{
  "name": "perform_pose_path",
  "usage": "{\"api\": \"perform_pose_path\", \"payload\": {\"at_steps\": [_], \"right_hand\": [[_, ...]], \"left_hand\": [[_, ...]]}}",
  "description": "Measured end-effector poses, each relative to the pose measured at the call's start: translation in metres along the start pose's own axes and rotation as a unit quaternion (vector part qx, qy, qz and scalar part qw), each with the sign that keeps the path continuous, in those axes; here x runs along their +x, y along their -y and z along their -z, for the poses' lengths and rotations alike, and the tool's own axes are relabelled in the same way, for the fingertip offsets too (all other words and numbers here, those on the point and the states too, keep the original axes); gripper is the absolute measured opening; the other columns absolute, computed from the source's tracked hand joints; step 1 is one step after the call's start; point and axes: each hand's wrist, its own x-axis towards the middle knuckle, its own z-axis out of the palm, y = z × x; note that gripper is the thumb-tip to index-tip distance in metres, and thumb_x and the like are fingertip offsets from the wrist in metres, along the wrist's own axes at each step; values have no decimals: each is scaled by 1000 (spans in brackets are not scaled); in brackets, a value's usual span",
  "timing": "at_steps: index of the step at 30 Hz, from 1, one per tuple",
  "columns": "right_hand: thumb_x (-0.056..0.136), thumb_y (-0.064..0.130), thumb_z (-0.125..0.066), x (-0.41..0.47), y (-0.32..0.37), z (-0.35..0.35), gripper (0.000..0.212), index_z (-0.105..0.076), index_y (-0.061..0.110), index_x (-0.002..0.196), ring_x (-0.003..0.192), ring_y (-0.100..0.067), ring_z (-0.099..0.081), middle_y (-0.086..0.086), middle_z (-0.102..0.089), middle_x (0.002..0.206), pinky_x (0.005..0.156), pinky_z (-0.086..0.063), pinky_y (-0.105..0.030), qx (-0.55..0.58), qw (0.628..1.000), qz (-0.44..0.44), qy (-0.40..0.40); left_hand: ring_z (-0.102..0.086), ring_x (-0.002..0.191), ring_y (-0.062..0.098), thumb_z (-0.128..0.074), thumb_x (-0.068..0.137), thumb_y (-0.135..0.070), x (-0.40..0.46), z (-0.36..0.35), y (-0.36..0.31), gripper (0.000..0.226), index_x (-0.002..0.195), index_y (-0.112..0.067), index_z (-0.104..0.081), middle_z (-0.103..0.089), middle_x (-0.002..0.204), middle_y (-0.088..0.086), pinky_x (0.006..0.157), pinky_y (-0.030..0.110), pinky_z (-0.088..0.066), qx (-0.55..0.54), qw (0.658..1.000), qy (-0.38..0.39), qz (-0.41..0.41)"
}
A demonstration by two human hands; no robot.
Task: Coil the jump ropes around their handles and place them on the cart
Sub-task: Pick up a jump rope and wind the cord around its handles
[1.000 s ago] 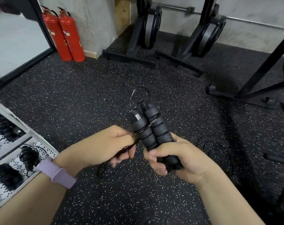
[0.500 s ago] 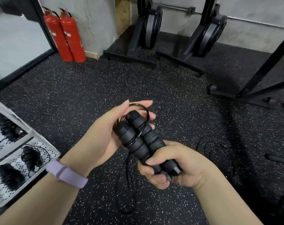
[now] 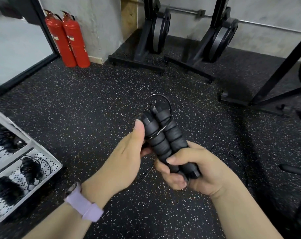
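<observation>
Head view showed the coiling step in hand: the right hand (image 3: 198,168) clenched the lower ends of the paired handles (image 3: 165,140), held upright and side by side above the floor, while the left hand (image 3: 127,152) gripped them from the left, thumb pressed near the top, with a few turns of rope (image 3: 155,134) already round them. Loose rope trailed below toward the floor, so in my judgement further wraps were required before transfer to the cart (image 3: 42,152) at lower left, which was well apart and held coiled ropes.
</observation>
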Motion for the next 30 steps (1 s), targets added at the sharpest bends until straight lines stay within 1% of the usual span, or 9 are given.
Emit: {"api": "perform_pose_path", "payload": {"at_steps": [5, 8, 12, 17, 20, 23, 26, 28, 30], "right_hand": [[80, 6, -62, -6, 3, 1, 44, -61, 6, 124, 52, -16, -41, -13, -53, 77, 46, -25, -27, -39, 997, 35, -64], [76, 4, -66, -6, 2, 4, 47, -58, 10, 123, 53, -18, -41, -13, -54, 78, 45, -28, -26, -91, 973, 48, -207], [79, 4, -66, -7, 4, 14, 34, -61, 25, 106, 51, -19, -44, -9, -56, 73, 46, -33, -27, -264, 899, -10, -349], [83, 10, -62, -6, 3, 7, 27, -63, 21, 108, 56, -14, -47, 5, -55, 67, 54, -36, -27, -528, 782, -213, -253], [86, 12, -62, 2, 1, -4, 17, -61, 27, 94, 59, -16, -50, 4, -58, 72, 48, -35, -25, -610, 716, -285, -184], [89, 10, -61, 10, -2, -13, 16, -64, 21, 101, 59, -18, -51, 0, -61, 78, 45, -37, -23, -669, 665, -298, -142], [88, 14, -64, 12, -4, -22, 12, -59, 23, 95, 57, -15, -50, 4, -57, 74, 47, -37, -24, -695, 650, -289, -101], [86, 17, -69, 10, -6, -25, 15, -56, 25, 86, 54, -13, -48, 7, -54, 67, 48, -36, -25, -685, 672, -273, -63], [84, 14, -72, 8, -7, -26, 18, -58, 25, 82, 52, -11, -47, 9, -53, 61, 49, -36, -25, -634, 732, -246, -30]], "left_hand": [[-59, 59, 13, -6, 91, -77, -9, 9, 8, 78, 79, -23, -61, -63, 63, -4, 59, 34, -47, 173, 973, -56, -143], [-55, 53, 10, -8, 97, -58, -13, 9, 3, 55, 87, -28, -54, -57, 60, -6, 56, 32, -46, 396, 900, -65, -169], [-49, 46, 8, -19, 101, -53, -15, 16, 14, 42, 78, -30, -45, -48, 56, -12, 48, 30, -45, 522, 827, -73, -196], [-45, 52, 7, -50, 90, -61, -7, 21, 23, 36, 71, -32, -59, -46, 62, -15, 48, 24, -37, 565, 774, -48, -281], [-40, 62, 6, -46, 88, -68, -1, 23, 23, 40, 71, -34, -59, -42, 67, -19, 62, 23, -34, 572, 754, 9, -322], [-39, 71, 2, -29, 93, -71, 8, 24, 21, 42, 72, -37, -45, -40, 70, -21, 73, 25, -30, 552, 775, 74, -298], [-42, 68, 4, -28, 99, -62, 10, 18, 29, 51, 65, -26, -39, -44, 63, -11, 74, 27, -36, 440, 855, 114, -250], [-36, 55, 9, -33, 100, -60, 8, 17, 27, 57, 62, -17, -37, -40, 57, -6, 62, 26, -39, 326, 920, 139, -165], [-33, 50, 14, -36, 99, -62, 9, 22, 23, 62, 57, -17, -42, -37, 53, -2, 58, 27, -38, 250, 946, 195, -76]]}}
